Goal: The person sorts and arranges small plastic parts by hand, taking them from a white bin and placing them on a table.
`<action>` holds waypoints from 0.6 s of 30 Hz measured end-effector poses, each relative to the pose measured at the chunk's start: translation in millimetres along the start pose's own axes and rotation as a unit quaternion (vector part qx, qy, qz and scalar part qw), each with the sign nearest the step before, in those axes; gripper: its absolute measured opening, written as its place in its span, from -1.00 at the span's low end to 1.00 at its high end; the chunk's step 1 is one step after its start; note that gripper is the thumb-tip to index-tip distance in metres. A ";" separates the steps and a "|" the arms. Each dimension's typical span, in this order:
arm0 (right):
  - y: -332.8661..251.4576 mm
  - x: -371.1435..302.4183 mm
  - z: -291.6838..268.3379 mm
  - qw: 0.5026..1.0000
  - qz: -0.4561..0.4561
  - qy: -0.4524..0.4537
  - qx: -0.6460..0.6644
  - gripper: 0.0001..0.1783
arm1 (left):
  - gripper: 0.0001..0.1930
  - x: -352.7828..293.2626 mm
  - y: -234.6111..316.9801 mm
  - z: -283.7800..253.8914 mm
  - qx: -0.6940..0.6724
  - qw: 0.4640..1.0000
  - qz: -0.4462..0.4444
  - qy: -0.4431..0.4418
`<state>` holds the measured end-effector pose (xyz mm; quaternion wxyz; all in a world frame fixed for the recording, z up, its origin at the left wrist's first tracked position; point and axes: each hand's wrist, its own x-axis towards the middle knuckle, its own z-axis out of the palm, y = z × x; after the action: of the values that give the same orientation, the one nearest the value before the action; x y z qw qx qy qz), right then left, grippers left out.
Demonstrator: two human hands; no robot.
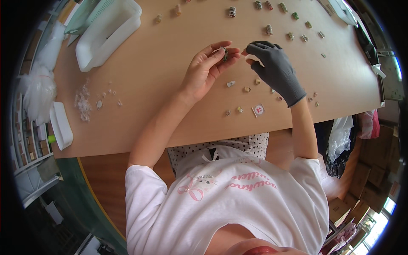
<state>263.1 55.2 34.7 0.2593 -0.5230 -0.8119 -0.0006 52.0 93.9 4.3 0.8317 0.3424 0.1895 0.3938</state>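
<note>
My bare left hand [204, 70] is raised over the middle of the table. Its thumb and fingers are closed on a small dark, greenish piece [225, 54], too small to make out fully; it may be a ring stack. Just to its right is my right hand [274, 63], in a grey glove with bare thumb and index tips. Its fingers are curved toward the left hand, with a gap between thumb and index and nothing visible held. Below the hands lie several small ring-like pieces [247, 89] and a small white square card [258, 110] with a red mark.
Several small coiled ring stacks [269, 29] stand across the far side. A white tray [108, 36] and pale green basket [83, 19] sit far left. Clear plastic bits [83, 102] lie at left, near a narrow white box [62, 125]. Plastic bags [340, 138] hang off the right edge.
</note>
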 end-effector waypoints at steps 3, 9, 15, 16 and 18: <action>-12.8 3.3 -10.3 0.996 0.062 0.041 0.046 -0.88 | -0.69 -0.7 -1.6 -0.3 -0.025 1.000 -0.007 0.016; -32.5 8.2 -4.8 0.979 0.075 0.107 0.155 -0.73 | -0.75 -1.0 -10.0 -17.4 -0.004 0.999 -0.020 0.047; -40.4 4.6 8.5 0.980 0.061 0.112 0.150 -0.70 | -0.76 -8.9 -1.8 7.2 0.111 0.990 0.023 0.088; -42.2 4.8 9.8 0.980 0.066 0.122 0.142 -0.71 | -0.74 -12.3 1.5 12.6 0.139 0.985 0.039 0.089; -48.5 3.7 7.6 0.974 0.079 0.134 0.164 -0.73 | -0.69 -15.1 3.3 18.6 0.177 0.977 0.073 0.089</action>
<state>217.6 38.4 42.9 0.4474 -0.5308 -0.7150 0.0830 51.8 75.7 20.3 0.7068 0.4609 0.3043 0.4421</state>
